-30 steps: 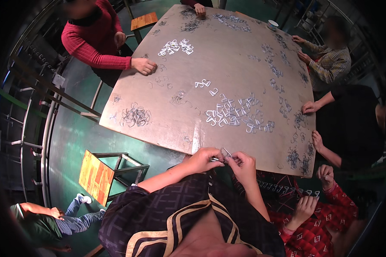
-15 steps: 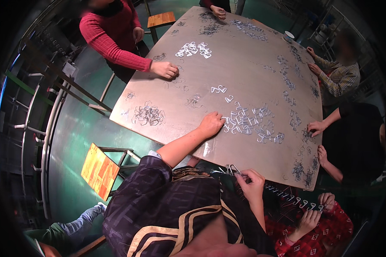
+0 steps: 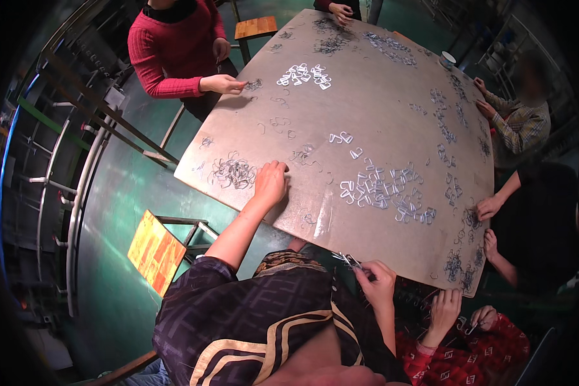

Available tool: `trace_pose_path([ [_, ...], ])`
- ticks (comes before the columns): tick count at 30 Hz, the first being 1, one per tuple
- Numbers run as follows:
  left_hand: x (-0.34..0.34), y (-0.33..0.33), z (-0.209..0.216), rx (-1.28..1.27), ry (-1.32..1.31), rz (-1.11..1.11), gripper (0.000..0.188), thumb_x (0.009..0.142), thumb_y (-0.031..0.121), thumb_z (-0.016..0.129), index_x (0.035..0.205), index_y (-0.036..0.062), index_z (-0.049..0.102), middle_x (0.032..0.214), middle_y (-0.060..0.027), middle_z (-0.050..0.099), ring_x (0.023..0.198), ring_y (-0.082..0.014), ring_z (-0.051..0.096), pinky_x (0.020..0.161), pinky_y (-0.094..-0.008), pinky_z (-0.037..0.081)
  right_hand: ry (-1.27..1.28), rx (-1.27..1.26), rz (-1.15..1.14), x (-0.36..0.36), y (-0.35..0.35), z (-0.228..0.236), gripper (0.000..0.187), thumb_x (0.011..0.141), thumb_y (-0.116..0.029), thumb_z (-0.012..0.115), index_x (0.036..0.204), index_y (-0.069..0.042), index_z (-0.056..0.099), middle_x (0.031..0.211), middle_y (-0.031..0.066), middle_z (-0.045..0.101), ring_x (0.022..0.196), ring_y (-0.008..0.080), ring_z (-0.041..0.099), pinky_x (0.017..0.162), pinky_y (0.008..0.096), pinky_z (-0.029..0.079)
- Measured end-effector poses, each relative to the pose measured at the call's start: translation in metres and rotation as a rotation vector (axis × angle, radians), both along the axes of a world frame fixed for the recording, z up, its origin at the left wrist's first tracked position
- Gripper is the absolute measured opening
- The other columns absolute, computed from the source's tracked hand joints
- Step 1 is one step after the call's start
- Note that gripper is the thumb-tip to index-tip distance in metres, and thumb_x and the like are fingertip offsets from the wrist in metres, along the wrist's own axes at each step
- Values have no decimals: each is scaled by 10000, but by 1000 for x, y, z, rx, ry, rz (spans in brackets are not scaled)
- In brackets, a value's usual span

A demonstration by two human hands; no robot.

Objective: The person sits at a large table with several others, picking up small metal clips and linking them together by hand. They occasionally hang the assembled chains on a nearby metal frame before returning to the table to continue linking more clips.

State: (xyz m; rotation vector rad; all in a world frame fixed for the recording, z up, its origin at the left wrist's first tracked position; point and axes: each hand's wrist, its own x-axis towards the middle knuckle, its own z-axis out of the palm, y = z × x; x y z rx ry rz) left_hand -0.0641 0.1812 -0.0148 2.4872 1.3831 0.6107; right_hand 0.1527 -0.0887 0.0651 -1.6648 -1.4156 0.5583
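My left hand [image 3: 271, 183] is over the near left part of the table [image 3: 379, 109], its fingers curled down. It is beside a tangled pile of thin dark wire hooks [image 3: 233, 172]; what its fingertips hold, if anything, is hidden. At the table's near edge my right hand [image 3: 376, 280] is closed, pinching a small bunch of shiny metal hooks [image 3: 349, 259]. Ahead of it, a larger heap of flat silvery bent-metal clips [image 3: 376, 186] is spread on the table, with a few loose clips [image 3: 341, 137] beyond.
Co-workers' hands reach in: a red-sleeved hand [image 3: 224, 84] at far left, others [image 3: 489, 207] along the right. A red-patterned worker's hands [image 3: 445, 312] are near my right hand. More clips [image 3: 304, 75] lie farther off. A wooden stool [image 3: 153, 251] stands at left.
My left hand has moved left, from the silvery clip heap to beside the wire hook pile. My right hand keeps its bunch. The red-sleeved hand has drawn back; the red-patterned worker's hand has risen toward the table.
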Motion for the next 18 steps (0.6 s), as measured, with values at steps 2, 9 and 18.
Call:
trace_pose_path([
  [2,5,-21,30,-272,-196,-263,257,763,159,711,973,29,643,958,-140,636,904,-318,607,790,-400,481,-4,-19,28,-2,3,-2,114,740,-21,755,776,13,653,675,102,613,549,184,608,511,280,480],
  [9,48,-106,59,-653,-466,-984,176,809,78,708,961,4,662,880,-105,662,809,-286,636,717,-358,499,-7,-49,70,-7,10,-5,113,737,-23,752,792,0,656,692,98,615,566,197,617,525,294,487],
  [18,52,-86,61,-911,-477,-882,124,831,93,689,921,6,688,847,-105,669,743,-242,632,677,-327,497,66,7,-14,-7,10,-12,109,713,0,754,792,-11,679,715,75,607,587,180,602,544,290,468],
])
